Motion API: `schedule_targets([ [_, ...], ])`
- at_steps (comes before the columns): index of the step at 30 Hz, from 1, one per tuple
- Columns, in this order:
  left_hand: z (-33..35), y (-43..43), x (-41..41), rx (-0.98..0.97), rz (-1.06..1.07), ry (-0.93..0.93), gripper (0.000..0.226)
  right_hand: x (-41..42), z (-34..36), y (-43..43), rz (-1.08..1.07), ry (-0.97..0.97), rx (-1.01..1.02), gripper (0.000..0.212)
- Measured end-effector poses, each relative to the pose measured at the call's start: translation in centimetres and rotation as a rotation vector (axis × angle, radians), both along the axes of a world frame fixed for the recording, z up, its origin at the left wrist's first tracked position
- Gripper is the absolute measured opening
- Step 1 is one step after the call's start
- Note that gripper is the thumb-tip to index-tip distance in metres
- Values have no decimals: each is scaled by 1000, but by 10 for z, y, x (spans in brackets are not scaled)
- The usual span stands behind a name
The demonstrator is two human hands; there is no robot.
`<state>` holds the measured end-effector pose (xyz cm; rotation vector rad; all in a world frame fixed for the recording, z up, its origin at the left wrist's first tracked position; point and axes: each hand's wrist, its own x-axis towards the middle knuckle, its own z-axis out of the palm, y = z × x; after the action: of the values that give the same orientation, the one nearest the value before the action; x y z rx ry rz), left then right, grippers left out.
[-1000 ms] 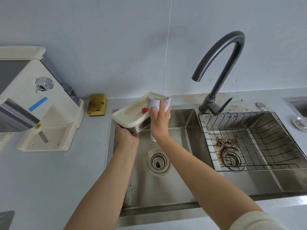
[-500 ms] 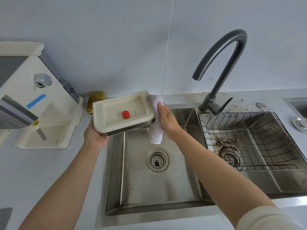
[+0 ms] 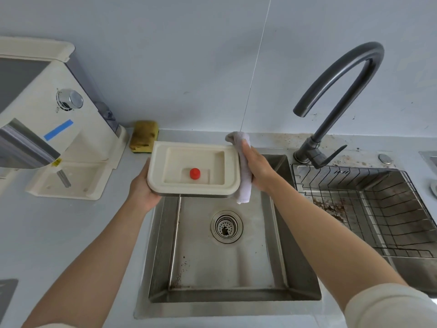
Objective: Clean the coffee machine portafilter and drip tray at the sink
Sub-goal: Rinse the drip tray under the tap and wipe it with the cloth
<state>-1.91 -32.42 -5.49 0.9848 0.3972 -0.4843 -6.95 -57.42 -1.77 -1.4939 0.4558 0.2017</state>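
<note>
left hand [image 3: 142, 192]: grips the drip tray [image 3: 184, 172] at its left edge, fingers hidden under it
right hand [image 3: 258, 172]: fingers wrapped round a white cloth [image 3: 244, 188], pressing it onto the tray's right edge
tray: held between both hands, roughly level, open side up, over the sink's far left corner
red knob [image 3: 194, 173]: sits in the tray's inner recess, nearer the left hand
cloth: one end sticks up past the right fingers, the other hangs below the palm
sink [image 3: 236, 268]: under both forearms, drain [image 3: 226, 227] below the right wrist
sponge [image 3: 143, 137]: just beyond the left hand
coffee machine [image 3: 47, 114]: left of the left hand
tap [image 3: 331, 110]: right of the right hand
</note>
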Motion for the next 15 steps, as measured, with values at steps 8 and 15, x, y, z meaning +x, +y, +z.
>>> schedule_targets([
  [8,-19,3,2,-7,49,27,38,28,-5,-8,46,5,-104,22],
  [15,-34,4,1,40,101,61,32,64,-9,-32,57,-6,-457,23],
])
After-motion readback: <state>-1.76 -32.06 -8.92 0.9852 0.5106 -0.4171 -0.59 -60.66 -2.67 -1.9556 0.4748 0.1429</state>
